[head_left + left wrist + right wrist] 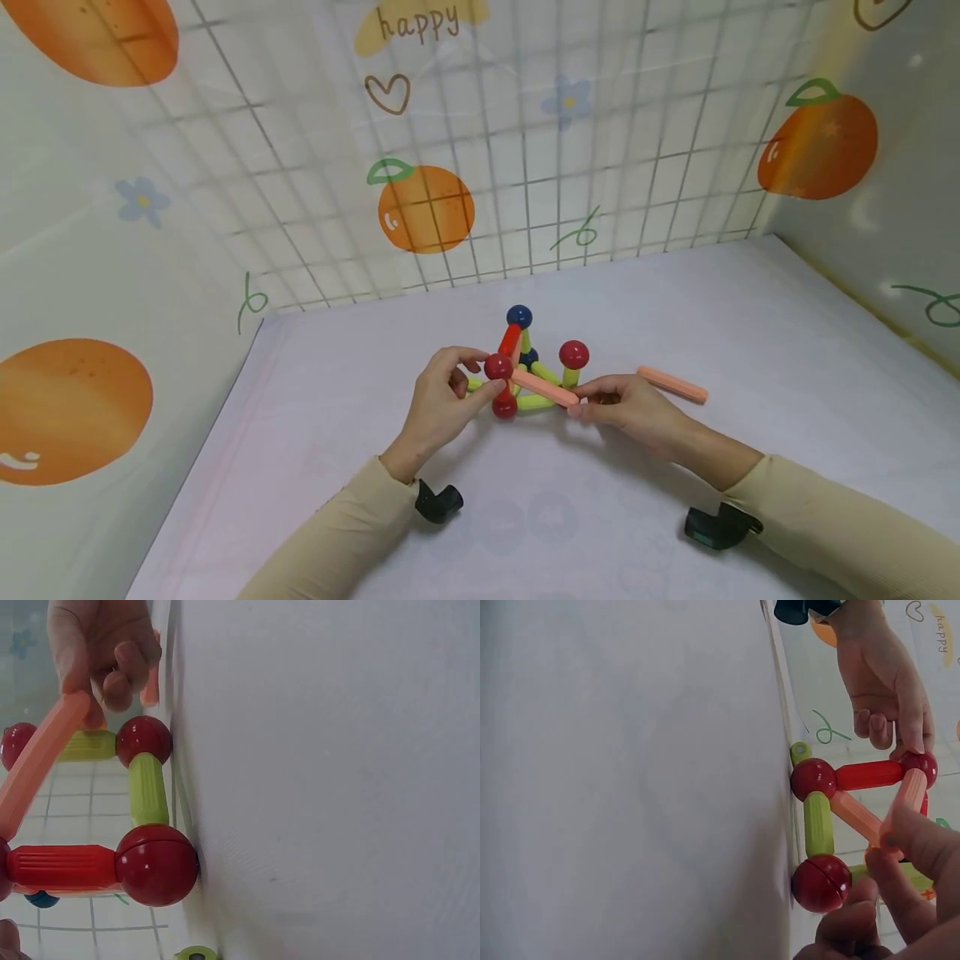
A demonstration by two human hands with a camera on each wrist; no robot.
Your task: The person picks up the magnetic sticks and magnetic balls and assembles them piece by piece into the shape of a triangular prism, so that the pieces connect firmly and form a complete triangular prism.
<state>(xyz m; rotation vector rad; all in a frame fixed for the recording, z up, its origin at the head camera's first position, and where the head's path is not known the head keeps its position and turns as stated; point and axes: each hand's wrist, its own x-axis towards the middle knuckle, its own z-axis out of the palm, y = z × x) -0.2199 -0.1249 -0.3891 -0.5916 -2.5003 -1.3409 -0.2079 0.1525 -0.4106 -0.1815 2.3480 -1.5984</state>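
Note:
A frame of magnetic building sticks and balls stands mid-table. My left hand (438,400) pinches a red ball (498,367) at one upper corner, between thumb and index finger. From that ball a peach stick (542,387) slants down to the right, its far end pinched by my right hand (641,410). A short red stick (868,774) joins the pinched ball to a lower red ball (505,406). Yellow-green sticks (148,791) form the base. Blue balls (519,317) show at the rear, and another red ball (573,354) tops an upright yellow-green stick.
A loose peach stick (672,385) lies on the white tabletop (337,517) beyond my right hand. Behind the table hangs a printed curtain (300,208) over a wire grid. Dark wrist devices (438,502) sit at both cuffs.

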